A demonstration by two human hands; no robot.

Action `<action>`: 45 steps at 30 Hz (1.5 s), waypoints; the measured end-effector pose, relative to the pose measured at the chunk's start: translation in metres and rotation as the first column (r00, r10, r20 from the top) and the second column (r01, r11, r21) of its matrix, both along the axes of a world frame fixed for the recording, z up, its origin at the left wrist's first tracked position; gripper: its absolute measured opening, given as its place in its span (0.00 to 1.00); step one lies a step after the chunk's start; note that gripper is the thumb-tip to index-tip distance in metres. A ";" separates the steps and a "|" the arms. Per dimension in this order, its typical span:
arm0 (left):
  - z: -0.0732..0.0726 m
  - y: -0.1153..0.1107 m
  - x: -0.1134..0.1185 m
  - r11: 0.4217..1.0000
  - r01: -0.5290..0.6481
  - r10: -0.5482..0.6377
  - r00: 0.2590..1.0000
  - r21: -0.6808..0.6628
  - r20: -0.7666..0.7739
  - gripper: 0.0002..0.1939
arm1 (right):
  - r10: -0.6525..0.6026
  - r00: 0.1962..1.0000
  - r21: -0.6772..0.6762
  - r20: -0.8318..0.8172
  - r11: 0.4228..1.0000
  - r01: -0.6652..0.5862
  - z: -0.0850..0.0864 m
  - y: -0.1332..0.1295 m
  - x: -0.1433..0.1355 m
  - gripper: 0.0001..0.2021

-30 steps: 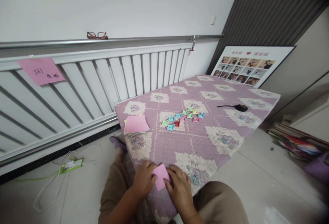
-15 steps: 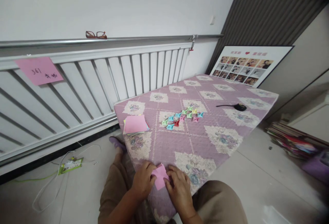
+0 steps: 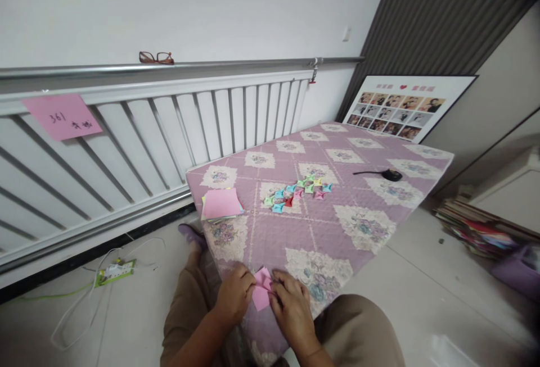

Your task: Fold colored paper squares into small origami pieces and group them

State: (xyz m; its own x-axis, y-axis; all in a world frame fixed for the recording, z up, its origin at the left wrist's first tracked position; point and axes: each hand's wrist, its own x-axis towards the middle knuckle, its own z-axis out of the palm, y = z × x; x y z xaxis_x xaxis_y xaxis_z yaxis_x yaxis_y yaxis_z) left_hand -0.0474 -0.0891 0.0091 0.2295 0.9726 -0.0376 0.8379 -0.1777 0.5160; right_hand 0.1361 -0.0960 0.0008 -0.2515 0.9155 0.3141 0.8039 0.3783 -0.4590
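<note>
A partly folded sheet of pink paper [image 3: 261, 298] lies on the near corner of the cloth-covered table. My left hand [image 3: 237, 293] pinches its left edge with the fingers closed. On the opposite side, my right hand [image 3: 292, 300] grips the right edge between thumb and fingers. Folded flaps stand up at the sheet's upper part, between the two hands. Farther up the table sit several small folded paper pieces [image 3: 288, 202] in green, blue, red, pink and yellow. To their left rests a stack of coloured paper [image 3: 221, 204] with a pink sheet on top.
A black object with a thin strap [image 3: 392, 175] lies on the right of the patterned tablecloth [image 3: 295, 232]. A white radiator [image 3: 202, 125] runs along the wall, with glasses [image 3: 156, 58] on the pipe above. A power strip [image 3: 115, 272] is on the floor at left.
The pink paper's upper part has gone from flat to showing raised, folded flaps. Both hands stay at its sides, and the right fingers have shifted slightly over its edge.
</note>
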 end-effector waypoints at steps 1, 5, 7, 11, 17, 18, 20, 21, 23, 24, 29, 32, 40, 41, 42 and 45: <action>0.000 -0.001 0.000 1.000 0.002 -0.002 1.000 0.002 0.009 0.12 | 0.004 1.000 -0.002 -0.006 1.000 -0.004 0.001 0.000 0.000 0.09; 0.000 -0.003 0.000 0.999 -0.025 0.023 0.999 0.034 0.044 0.15 | 0.009 1.000 -0.010 -0.010 1.000 -0.009 0.001 0.000 0.000 0.11; 0.000 -0.003 0.000 0.999 -0.003 0.002 0.999 0.038 0.037 0.14 | 0.010 1.000 -0.006 0.006 1.000 -0.010 -0.001 0.001 0.000 0.12; -0.001 -0.002 -0.001 0.999 0.023 -0.023 1.000 0.024 -0.005 0.11 | 0.010 1.000 -0.013 0.021 1.000 -0.009 -0.008 0.002 0.002 0.13; -0.003 -0.002 -0.002 0.997 0.061 -0.061 0.998 0.042 -0.011 0.11 | -0.003 1.000 -0.039 -0.022 0.999 0.002 -0.008 0.005 0.004 0.20; -0.004 -0.002 -0.002 0.997 0.068 -0.067 0.998 0.047 -0.012 0.11 | 0.007 1.000 -0.044 -0.024 0.999 -0.008 -0.007 0.005 0.004 0.19; -0.004 -0.002 -0.003 0.996 0.075 -0.075 0.997 0.051 -0.015 0.11 | 0.012 1.000 -0.051 -0.025 0.999 -0.013 -0.006 0.006 0.004 0.15; -0.005 -0.003 -0.003 0.996 0.078 -0.077 0.997 0.049 -0.015 0.11 | 0.007 1.000 -0.054 -0.023 0.999 -0.008 -0.006 0.006 0.003 0.12; -0.004 -0.003 -0.004 0.996 0.085 -0.085 0.996 0.041 -0.011 0.11 | 0.001 1.000 -0.054 -0.015 0.999 -0.002 -0.006 0.005 0.003 0.08; -0.004 -0.003 -0.004 0.995 0.088 -0.088 0.996 0.038 -0.011 0.11 | -0.001 1.000 -0.050 -0.009 0.999 0.001 -0.005 0.005 0.003 0.07; -0.002 -0.004 -0.006 0.995 0.095 -0.094 0.995 0.024 -0.032 0.12 | 0.008 1.000 -0.002 -0.007 1.000 -0.008 0.000 0.001 0.001 0.07; -0.001 -0.005 -0.007 0.993 0.122 -0.121 0.990 0.009 -0.073 0.12 | 0.035 0.999 0.034 -0.025 0.999 -0.034 -0.001 0.000 0.001 0.07; 0.005 -0.007 -0.005 0.970 0.243 -0.232 0.938 0.010 -0.257 0.16 | 0.164 0.986 0.094 -0.034 0.983 -0.160 -0.006 -0.002 0.007 0.13; 0.006 -0.007 -0.005 0.965 0.260 -0.248 0.929 0.010 -0.276 0.16 | 0.176 0.984 0.095 -0.032 0.980 -0.172 -0.005 -0.002 0.007 0.14; 0.007 -0.007 -0.005 0.962 0.274 -0.260 0.920 0.008 -0.295 0.15 | 0.183 0.983 0.098 -0.029 0.979 -0.180 -0.004 -0.003 0.008 0.15; 0.008 -0.009 -0.006 0.952 0.306 -0.288 0.904 0.010 -0.317 0.14 | 0.188 0.982 0.096 -0.019 0.978 -0.185 -0.003 -0.005 0.010 0.17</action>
State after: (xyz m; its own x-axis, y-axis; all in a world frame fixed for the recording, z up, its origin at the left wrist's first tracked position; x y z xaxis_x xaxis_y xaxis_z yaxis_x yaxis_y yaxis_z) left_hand -0.0531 -0.0982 0.0170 0.4941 0.8638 -0.0988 0.8571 -0.4649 0.2220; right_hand 0.1462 -0.1007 -0.0025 -0.4050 0.8197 0.4051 0.7023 0.5626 -0.4362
